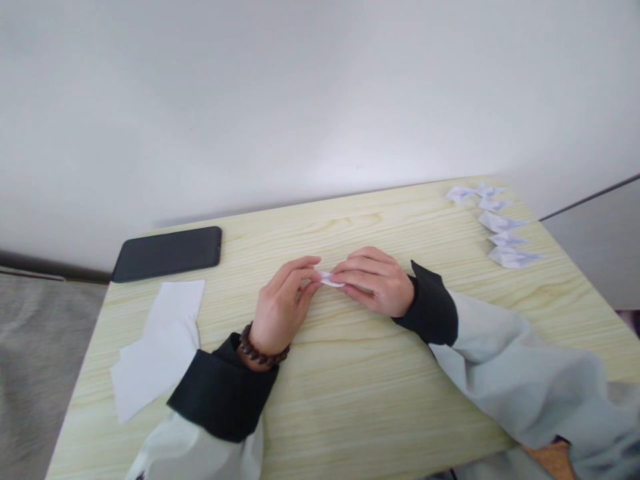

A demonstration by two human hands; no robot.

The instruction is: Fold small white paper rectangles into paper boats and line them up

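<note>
A small folded piece of white paper point(330, 278) is held just above the middle of the table between my two hands. My left hand point(286, 299), with a dark bead bracelet at the wrist, pinches its left end between thumb and fingers. On the other side, the fingers and thumb of my right hand point(375, 279) close on the right end. My fingertips cover most of the paper, so its full folded shape is hidden.
Several folded white paper figures point(513, 257) stand along the right side of the wooden table point(350, 400). Loose white paper sheets point(155, 360) lie overlapping at the left, partly under my left sleeve. Behind them rests a black phone point(167, 253). A white wall point(300, 100) borders the far edge.
</note>
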